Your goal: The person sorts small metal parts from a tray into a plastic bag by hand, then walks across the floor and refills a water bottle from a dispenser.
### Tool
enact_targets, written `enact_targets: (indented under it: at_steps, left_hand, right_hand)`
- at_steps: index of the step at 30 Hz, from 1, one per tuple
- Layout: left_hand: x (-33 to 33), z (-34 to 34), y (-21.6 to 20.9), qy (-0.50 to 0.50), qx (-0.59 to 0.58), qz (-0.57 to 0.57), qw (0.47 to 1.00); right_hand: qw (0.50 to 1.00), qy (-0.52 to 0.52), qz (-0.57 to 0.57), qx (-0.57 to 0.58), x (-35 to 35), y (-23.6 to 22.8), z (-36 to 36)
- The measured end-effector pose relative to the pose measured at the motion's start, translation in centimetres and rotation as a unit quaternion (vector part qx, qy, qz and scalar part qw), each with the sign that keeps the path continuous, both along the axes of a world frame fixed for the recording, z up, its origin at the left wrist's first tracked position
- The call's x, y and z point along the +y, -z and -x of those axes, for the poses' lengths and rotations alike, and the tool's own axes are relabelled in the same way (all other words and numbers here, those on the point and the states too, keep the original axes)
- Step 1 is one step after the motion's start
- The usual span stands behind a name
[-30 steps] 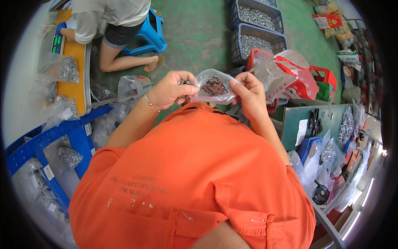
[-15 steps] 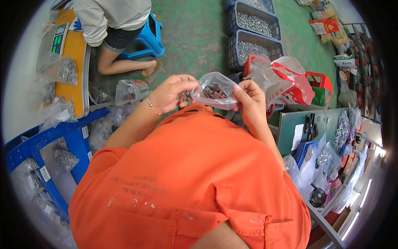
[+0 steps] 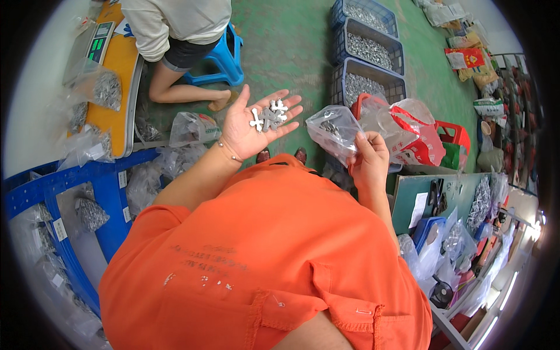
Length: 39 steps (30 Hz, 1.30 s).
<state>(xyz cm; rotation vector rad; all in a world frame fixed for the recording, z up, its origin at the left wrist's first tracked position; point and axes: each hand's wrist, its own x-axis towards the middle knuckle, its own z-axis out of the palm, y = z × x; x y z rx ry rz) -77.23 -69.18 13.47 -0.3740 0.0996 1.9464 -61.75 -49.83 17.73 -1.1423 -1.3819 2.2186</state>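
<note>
I hold my left hand [image 3: 245, 125] palm up, its fingers [image 3: 294, 101] fanned apart toward the right and its thumb [image 3: 241, 98] pointing away from me, my left forearm [image 3: 195, 176] slanting forward, while my right hand [image 3: 372, 158] pinches, fingers curled, beyond my right forearm [image 3: 380, 204].

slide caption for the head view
Small metal pieces lie on the open left hand; the right hand pinches a clear plastic bag.

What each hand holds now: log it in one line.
Left hand: open, palm up, grey metal pieces on it | Right hand: pinching clear plastic bag | Bag contents: small pieces | Nearby: blue crates
</note>
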Motion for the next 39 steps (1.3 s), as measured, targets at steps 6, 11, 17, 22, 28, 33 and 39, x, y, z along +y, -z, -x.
enact_targets:
  at_steps: [6,11,17,22,28,33,39]
  left_hand:
    - [-0.3,0.0,1.0,-0.008,0.037,0.014,0.999]
    - [-0.5,-0.1,2.7,-0.018,-0.022,0.126,0.992]
    - [-1.5,0.4,2.6,-0.077,-0.029,0.111,0.990]
    - [-2.7,1.5,2.2,-0.122,-0.052,0.084,0.988]
    - [-4.2,1.0,2.0,-0.202,-0.046,0.072,0.976]
    - [-5.2,0.9,1.5,-0.201,-0.028,0.103,0.974]
    - [-6.7,3.1,3.0,-0.212,-0.035,0.084,0.973]
  right_hand:
    - [1.000,-0.001,0.002,-0.004,-0.2,0.1,-0.5]
    - [1.000,-0.011,-0.011,-0.018,-0.4,0.5,-1.0]
    - [0.999,-0.025,-0.015,-0.014,-0.7,0.4,-0.6]
    - [0.999,-0.040,-0.024,-0.021,-1.3,0.2,-0.3]
    - [0.998,-0.057,-0.015,-0.006,-1.6,0.9,0.0]
    - [0.997,-0.078,-0.015,0.003,-2.5,0.9,0.6]
    - [0.996,-0.083,-0.019,0.015,-3.4,0.4,0.2]
